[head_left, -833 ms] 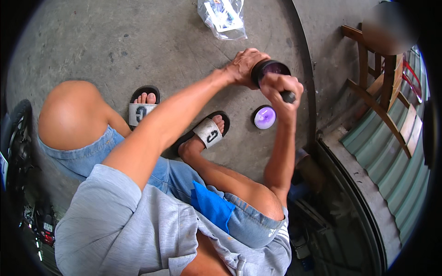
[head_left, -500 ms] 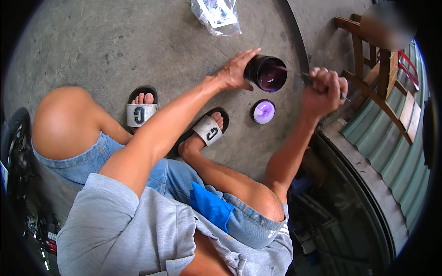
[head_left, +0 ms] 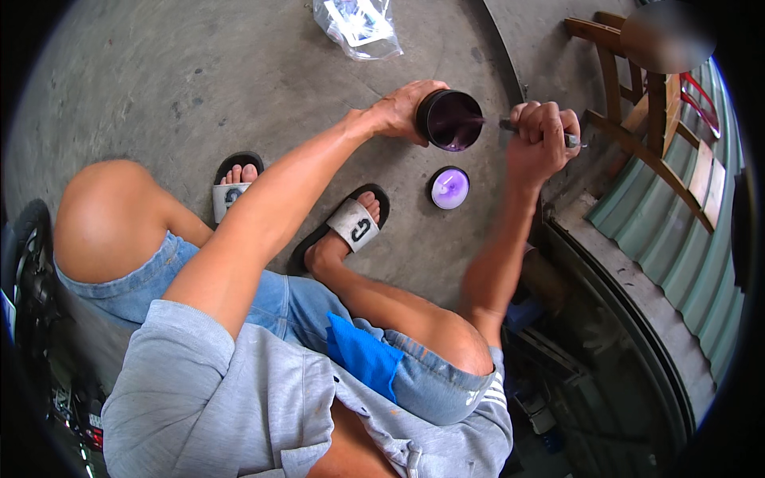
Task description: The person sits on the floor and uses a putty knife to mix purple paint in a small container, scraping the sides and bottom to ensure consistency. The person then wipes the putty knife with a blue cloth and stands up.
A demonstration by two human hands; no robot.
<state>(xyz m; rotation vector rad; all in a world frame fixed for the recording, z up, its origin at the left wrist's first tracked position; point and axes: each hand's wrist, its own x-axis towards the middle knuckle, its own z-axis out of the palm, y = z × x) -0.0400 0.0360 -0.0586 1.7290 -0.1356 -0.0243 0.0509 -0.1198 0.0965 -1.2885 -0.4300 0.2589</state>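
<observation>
Head view shows the left hand (head_left: 406,110) wrapped round the black can (head_left: 430,107), fingers curled on its outer wall, closed as far as the can's width allows. The can is held over the floor (head_left: 175,111), tilted so that its mouth turns toward the person and a little to the right; its inside is dark purple. The right hand (head_left: 546,135) makes a tight fist on the tool (head_left: 572,140), one end of which sticks out past the little-finger side. The tool's other end points left to the can; a blurred purplish streak lies across the mouth, and whether it touches the inside cannot be told.

Just below the can in view, the round lid (head_left: 450,188) lies on the floor, purple within a black rim, near the right slipper (head_left: 355,225). The left slipper (head_left: 226,197) is farther left. A clear bag (head_left: 358,28) lies beyond the left hand. The blue cloth (head_left: 362,357) rests on the right thigh. At right, a wooden frame (head_left: 655,119) stands by green corrugated sheeting (head_left: 661,263).
</observation>
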